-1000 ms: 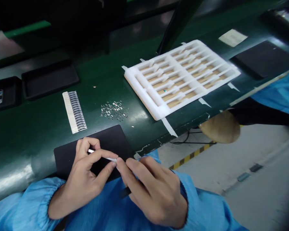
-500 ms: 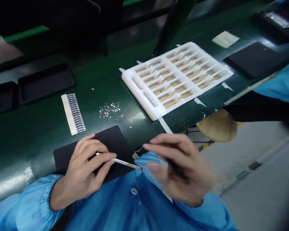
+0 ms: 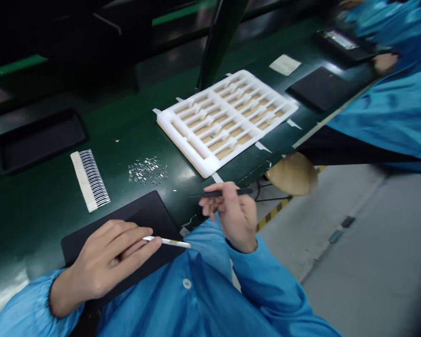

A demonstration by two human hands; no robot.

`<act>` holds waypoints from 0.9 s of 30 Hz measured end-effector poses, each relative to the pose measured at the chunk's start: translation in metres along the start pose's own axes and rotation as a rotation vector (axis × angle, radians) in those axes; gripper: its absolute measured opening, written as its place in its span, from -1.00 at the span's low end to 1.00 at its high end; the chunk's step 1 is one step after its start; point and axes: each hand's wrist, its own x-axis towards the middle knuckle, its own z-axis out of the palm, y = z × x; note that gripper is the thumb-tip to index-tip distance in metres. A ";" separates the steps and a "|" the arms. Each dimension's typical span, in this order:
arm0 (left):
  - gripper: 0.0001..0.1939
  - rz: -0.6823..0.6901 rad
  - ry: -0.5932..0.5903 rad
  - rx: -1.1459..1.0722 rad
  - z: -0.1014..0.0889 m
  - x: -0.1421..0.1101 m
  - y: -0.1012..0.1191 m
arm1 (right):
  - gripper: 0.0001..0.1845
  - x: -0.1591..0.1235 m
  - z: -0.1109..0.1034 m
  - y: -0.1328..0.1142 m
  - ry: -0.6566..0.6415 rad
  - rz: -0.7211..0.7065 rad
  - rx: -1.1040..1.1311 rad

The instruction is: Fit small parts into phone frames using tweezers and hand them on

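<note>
Partly, a white strip behind left fingers.

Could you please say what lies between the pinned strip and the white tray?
Mainly scattered small shiny pieces on the green bench, in the head view.

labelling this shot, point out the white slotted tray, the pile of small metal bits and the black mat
White slotted tray (image 3: 212,164): head view, on its near corner rim.
Pile of small metal bits (image 3: 148,172): head view, around the middle of the pile.
Black mat (image 3: 150,210): head view, on its bare upper part.
</note>
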 end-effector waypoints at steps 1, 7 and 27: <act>-0.63 -0.014 -0.003 -0.010 0.000 -0.001 0.000 | -0.55 0.002 0.003 0.003 -0.009 0.009 -0.001; -0.56 -0.076 0.004 -0.063 0.003 -0.007 -0.002 | -0.61 0.007 0.015 0.023 -0.061 -0.046 -0.159; -0.64 -0.067 -0.007 -0.005 -0.001 -0.007 -0.003 | -0.60 0.031 0.058 0.036 -0.103 0.000 -0.123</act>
